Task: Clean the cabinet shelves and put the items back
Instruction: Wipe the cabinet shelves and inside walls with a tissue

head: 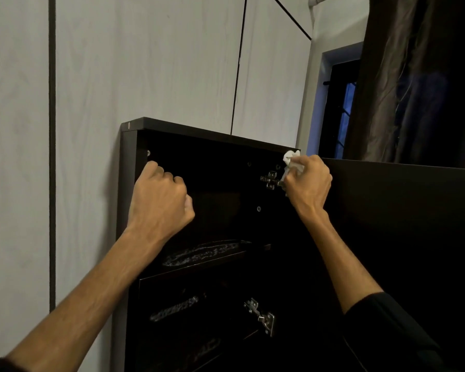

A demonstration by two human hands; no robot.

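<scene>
Nearest me, both forearms reach up into the open dark cabinet [130,183]. My right hand [308,181] has its fingers [297,167] curled tight around a crumpled white cloth [290,157]; the cloth bunches out above the knuckles and a bit hangs below them, pressed up near the cabinet's top right corner, right beside the upper metal hinge [270,179]. My left hand [160,196] is balled into a fist with nothing in it, its knuckles up against the inner left side of the top compartment. Below the hands, a shelf [212,260] carries something dark with pale glints I can't identify. A second hinge [261,316] sits lower down. The open door [400,210] stands to the right. Beyond are pale wood-grain wall panels [145,63], a window [341,108] and a dark curtain [419,76].
</scene>
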